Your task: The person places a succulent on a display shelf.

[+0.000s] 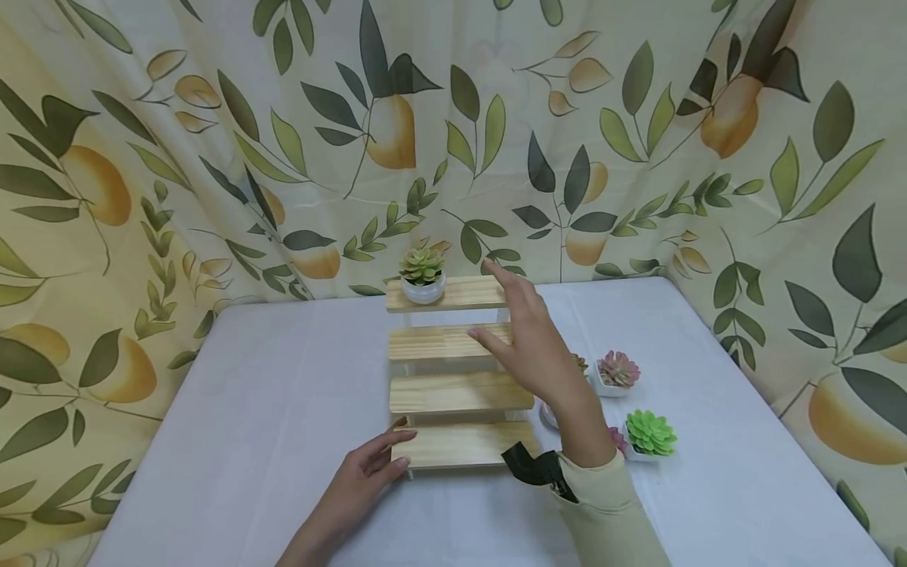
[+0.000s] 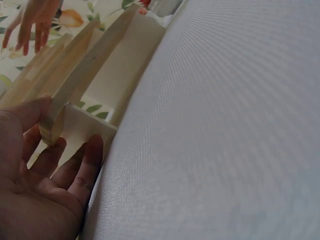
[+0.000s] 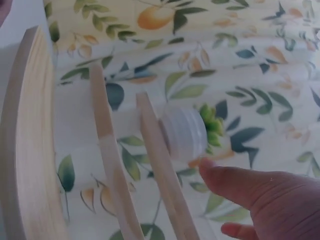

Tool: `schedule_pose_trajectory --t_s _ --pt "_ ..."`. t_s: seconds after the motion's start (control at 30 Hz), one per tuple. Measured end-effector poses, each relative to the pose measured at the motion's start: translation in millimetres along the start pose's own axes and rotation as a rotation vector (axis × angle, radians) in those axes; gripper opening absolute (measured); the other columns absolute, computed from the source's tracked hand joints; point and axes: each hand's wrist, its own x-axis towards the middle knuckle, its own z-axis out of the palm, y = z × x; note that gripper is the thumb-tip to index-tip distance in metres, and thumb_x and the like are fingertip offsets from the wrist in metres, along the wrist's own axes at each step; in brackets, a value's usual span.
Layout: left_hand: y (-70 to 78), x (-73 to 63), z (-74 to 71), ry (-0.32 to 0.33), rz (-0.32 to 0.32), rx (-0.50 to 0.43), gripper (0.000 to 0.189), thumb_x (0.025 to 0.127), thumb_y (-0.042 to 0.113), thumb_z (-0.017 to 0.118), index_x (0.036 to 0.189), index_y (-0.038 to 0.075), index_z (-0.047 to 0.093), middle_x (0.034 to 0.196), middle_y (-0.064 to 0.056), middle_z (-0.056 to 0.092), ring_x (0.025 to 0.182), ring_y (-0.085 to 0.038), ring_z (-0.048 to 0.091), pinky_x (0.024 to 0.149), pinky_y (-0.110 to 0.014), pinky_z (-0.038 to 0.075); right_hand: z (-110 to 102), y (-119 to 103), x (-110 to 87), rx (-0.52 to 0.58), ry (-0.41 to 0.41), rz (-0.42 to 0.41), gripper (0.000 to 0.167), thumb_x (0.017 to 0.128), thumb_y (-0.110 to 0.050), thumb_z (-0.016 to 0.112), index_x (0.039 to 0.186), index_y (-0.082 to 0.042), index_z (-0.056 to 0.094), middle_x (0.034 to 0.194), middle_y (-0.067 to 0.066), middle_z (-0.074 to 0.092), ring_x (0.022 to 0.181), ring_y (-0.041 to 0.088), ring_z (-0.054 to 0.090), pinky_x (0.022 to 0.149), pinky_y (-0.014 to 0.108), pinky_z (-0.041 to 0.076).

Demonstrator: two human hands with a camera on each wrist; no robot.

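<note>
stand [image 1: 453, 394] upright mid-table [image 1: 283, 394], top step [image 1: 475, 294] near back edge; wide tabletop left, pots [image 1: 650, 435] right | climbs toward curtain [image 1: 489, 213], boards long side-to-side | left hand [image 1: 363, 479] grips bottom step's [image 1: 464, 446] left end; right hand [image 1: 530, 346] spread wide beside upper steps
</note>
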Motion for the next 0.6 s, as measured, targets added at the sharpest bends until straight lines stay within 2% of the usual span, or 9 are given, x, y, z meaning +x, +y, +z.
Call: schedule_pose_trajectory --t_s 0.1,0.33,0.47,0.6 --pt "0.7 0.0 0.4 0.003 -0.008 -0.001 0.038 0.101 0.025 0.070 0.138 0.019 0.066 0.162 -0.006 0.039 0.151 -0.028 0.027 0.118 -0.041 0.027 -10.2 9.2 -14.4 -0.029 0.016 0.056 0.088 0.095 -0.022 0.080 0.164 -0.024 0.026 0.160 0.016 0.033 0.146 0.040 0.032 0.111 0.064 0.034" --pt "1.2 -3.6 -1.0 0.022 -0.035 0.015 0.040 0.100 0.029 0.070 0.139 0.022 0.066 0.162 -0.011 0.039 0.147 -0.037 0.035 0.117 -0.050 0.030 -32.0 26.2 -46.8 -0.107 0.035 0.185 0.072 0.094 -0.016 0.079 0.155 -0.007 0.042 0.156 0.024 0.037 0.141 0.049 0.034 0.108 0.069 0.035" --pt "0.3 -3.6 -0.7 0.021 -0.029 0.008 0.040 0.100 0.028 0.071 0.139 0.022 0.066 0.163 -0.007 0.038 0.148 -0.034 0.034 0.118 -0.049 0.028 -48.3 36.6 -64.1 -0.173 0.021 0.292 0.061 0.095 -0.017 0.078 0.148 -0.003 0.050 0.154 0.028 0.037 0.138 0.054 0.034 0.103 0.074 0.036" --pt "-1.1 -1.3 0.3 -0.004 -0.018 -0.008 0.039 0.101 0.027 0.070 0.140 0.023 0.065 0.164 -0.002 0.036 0.150 -0.030 0.030 0.118 -0.046 0.026 -63.7 64.6 -90.8 -0.215 -0.002 0.355 0.051 0.096 -0.018 0.077 0.141 -0.001 0.057 0.152 0.034 0.036 0.135 0.061 0.035 0.097 0.081 0.035"
